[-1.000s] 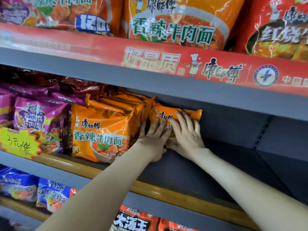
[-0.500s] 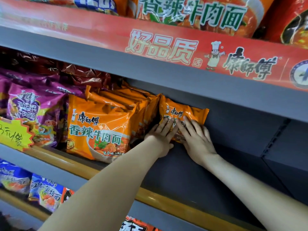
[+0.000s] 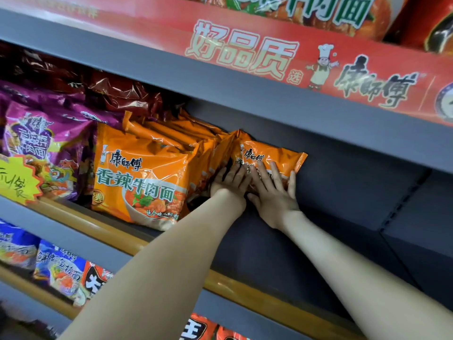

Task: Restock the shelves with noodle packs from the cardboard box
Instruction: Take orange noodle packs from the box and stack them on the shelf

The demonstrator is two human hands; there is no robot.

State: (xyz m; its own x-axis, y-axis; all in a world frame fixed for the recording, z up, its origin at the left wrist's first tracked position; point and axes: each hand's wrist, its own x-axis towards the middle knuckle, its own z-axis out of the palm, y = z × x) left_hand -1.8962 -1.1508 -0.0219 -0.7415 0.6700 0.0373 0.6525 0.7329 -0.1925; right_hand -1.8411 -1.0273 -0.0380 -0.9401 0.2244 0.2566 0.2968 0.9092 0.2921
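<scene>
Looks like a grocery shop aisle: grey tiered shelving (image 3: 269, 241) with a wood-toned front rail (image 3: 257, 289), stocked with bagged instant noodles faced outward. Holds, left of the fingers (image 3: 236, 174), orange packs (image 3: 137, 173) in a row, then purple packs (image 3: 36, 138) and, farthest left, a hand-lettered yellow starburst price tag (image 3: 17, 180). Carries above the fingers a red printed brand banner (image 3: 245, 52) along the shelf edge, and below-left of them blue packs (image 3: 56, 268) on the next tier.

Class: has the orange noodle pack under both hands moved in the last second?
Yes, slightly. The pack has tipped more upright: its top edge has risen against the row of orange packs beside it, and it stays at that row's right end.
</scene>
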